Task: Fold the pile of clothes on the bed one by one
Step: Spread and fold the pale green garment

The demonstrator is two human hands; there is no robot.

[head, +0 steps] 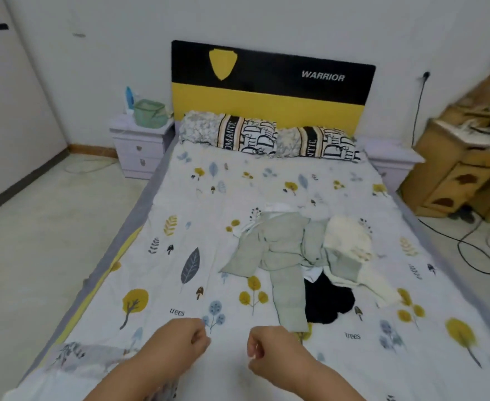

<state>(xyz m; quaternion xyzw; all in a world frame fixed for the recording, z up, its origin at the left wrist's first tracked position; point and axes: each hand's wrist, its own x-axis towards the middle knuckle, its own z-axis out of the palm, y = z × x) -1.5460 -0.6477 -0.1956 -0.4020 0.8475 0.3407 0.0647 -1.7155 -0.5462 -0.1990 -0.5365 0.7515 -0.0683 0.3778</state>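
A loose pile of clothes lies on the right middle of the bed (180,198), which has a white leaf-print sheet. On top is a rumpled grey-green garment (281,244) with one sleeve stretched toward me. A cream knitted garment (347,238) lies at the pile's right, a black garment (324,302) at its near side, and a bit of white cloth (278,208) shows at the back. My left hand (180,340) and my right hand (269,348) hover side by side over the near sheet, fingers curled, holding nothing. The right hand is just short of the sleeve's end.
Two patterned pillows (269,137) lean on a black and yellow headboard (269,102). A white nightstand (139,146) with a green basket stands left of the bed, and a wooden desk (463,175) right, with black cables (475,256) on the floor. Patterned fabric (73,357) lies bottom left.
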